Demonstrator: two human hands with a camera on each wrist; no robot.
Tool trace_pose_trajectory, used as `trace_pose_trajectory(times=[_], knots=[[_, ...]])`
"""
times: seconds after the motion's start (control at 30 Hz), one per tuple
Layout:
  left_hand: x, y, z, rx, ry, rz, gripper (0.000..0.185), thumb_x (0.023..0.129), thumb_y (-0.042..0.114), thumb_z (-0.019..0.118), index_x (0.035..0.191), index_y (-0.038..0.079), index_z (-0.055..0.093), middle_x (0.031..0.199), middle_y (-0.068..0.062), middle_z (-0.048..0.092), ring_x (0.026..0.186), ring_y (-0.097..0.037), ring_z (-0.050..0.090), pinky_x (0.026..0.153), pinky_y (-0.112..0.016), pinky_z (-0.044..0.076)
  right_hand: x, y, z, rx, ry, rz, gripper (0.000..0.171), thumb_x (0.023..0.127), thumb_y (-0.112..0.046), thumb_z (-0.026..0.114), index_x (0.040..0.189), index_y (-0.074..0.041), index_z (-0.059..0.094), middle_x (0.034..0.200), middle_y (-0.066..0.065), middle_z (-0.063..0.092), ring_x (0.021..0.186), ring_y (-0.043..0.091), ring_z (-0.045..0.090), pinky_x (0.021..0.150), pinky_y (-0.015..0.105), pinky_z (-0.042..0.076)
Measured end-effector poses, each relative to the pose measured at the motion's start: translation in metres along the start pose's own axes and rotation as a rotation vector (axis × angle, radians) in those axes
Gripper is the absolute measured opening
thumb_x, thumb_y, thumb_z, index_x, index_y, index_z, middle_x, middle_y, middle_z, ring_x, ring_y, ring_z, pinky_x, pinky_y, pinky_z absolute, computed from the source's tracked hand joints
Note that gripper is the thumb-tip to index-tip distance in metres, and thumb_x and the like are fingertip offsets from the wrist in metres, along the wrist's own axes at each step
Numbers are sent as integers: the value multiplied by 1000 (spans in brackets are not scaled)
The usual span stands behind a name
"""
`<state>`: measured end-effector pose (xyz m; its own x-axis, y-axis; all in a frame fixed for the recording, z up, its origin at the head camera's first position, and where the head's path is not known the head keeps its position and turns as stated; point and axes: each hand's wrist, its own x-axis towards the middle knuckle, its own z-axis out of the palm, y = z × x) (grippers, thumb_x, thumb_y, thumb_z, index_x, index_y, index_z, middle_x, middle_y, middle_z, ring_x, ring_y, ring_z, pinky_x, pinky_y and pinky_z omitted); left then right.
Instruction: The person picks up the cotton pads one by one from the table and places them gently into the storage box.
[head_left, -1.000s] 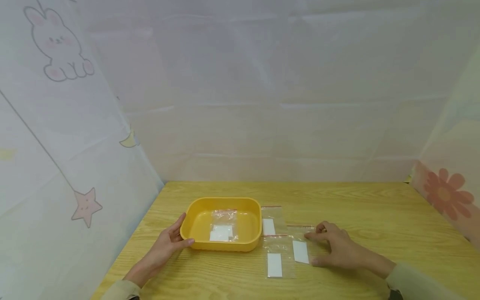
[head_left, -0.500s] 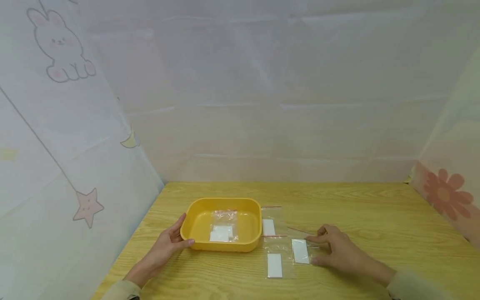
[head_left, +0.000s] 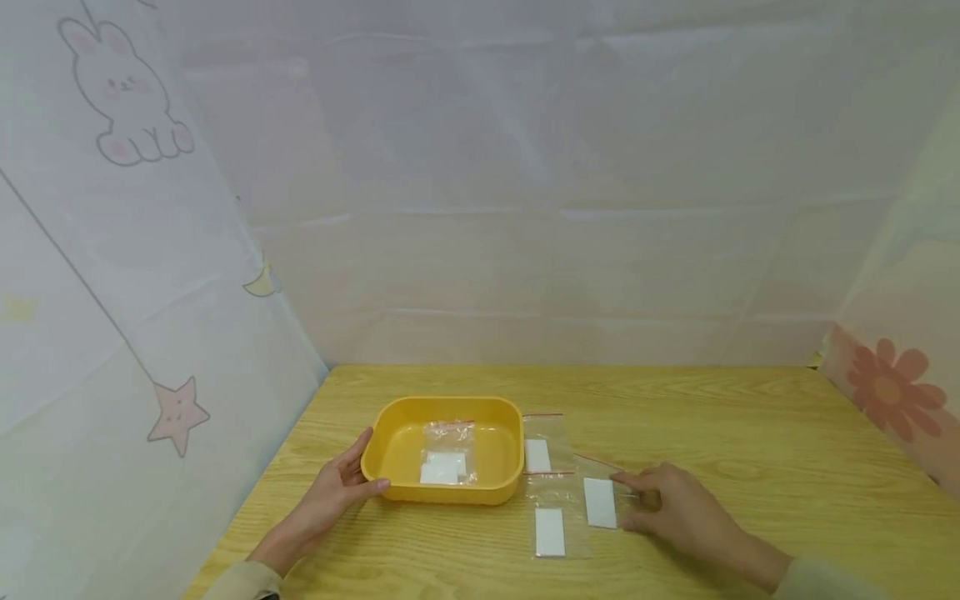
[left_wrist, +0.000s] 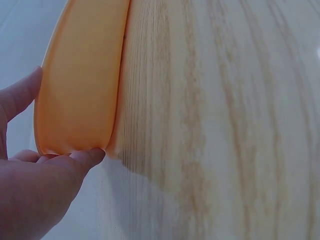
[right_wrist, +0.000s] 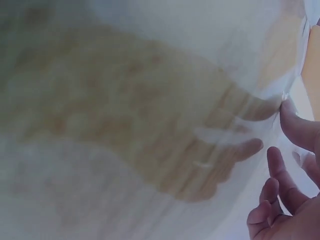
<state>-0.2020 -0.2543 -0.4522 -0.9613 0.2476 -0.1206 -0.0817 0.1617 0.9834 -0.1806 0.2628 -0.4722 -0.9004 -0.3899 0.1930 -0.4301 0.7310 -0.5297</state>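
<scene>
My left hand [head_left: 333, 492] grips the left end of a yellow plastic bin [head_left: 386, 454], thumb along its near outer wall and fingers at the rim. Inside the bin lie clear zip-lock bags [head_left: 450, 431] with white cards. To its right, my right hand [head_left: 675, 508] holds the right edge of a clear zip-lock bag [head_left: 600, 502] with a white card in it. This bag's red seal line slants and its right side buckles at the fingertips. In the right wrist view a fingertip [right_wrist: 295, 122] touches the raised plastic; the exact finger contact is partly hidden.
Two more zip-lock bags with white cards lie on the wood-grain table [head_left: 750, 433]: a near one [head_left: 550, 533] and a far one [head_left: 537, 455] against the bin's right side. Printed cloth [head_left: 555, 275] hangs behind and at both sides.
The right-hand bag has shifted slightly; its seal line has gone from level to slanting and its right edge has bunched up. My right-hand fingers have lowered. The left hand and bin stay put.
</scene>
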Motion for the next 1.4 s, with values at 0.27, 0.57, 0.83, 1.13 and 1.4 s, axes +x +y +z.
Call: trace_pose_trajectory(times=[0.27,0.57,0.83,1.13,1.4], knots=[[0,0,0,-4,-7,-1,95,103,10,71,171,11,4,174,-19,2,152,-44,31,107,-32,50,1,0,4,158,13,20,56,83,-18,91,134,-2,73,83,-18,70,69,1,54,61,23,52],[0,-1,0,-13,-18,7,95,103,9,70,170,11,3,174,-19,-1,153,-44,28,107,-30,50,7,4,-3,552,-119,9,65,90,-4,83,147,10,55,119,27,70,73,10,64,67,26,60],[0,-1,0,-20,-14,7,95,103,7,70,170,10,4,174,-20,-3,153,-44,26,107,-30,49,11,4,-10,887,-234,72,76,98,-3,74,161,7,32,162,41,21,101,13,68,85,41,62],[0,-1,1,-14,5,4,94,102,8,71,171,11,6,175,-18,-1,154,-43,26,109,-31,47,18,-6,-25,963,-333,5,78,102,-1,65,166,4,19,169,35,7,123,22,63,95,45,59],[0,-1,0,-1,-7,-3,94,103,12,71,171,12,5,175,-19,0,153,-43,29,111,-38,47,42,-24,-35,981,-392,-42,77,104,2,62,167,2,18,170,31,14,110,17,66,97,53,57]])
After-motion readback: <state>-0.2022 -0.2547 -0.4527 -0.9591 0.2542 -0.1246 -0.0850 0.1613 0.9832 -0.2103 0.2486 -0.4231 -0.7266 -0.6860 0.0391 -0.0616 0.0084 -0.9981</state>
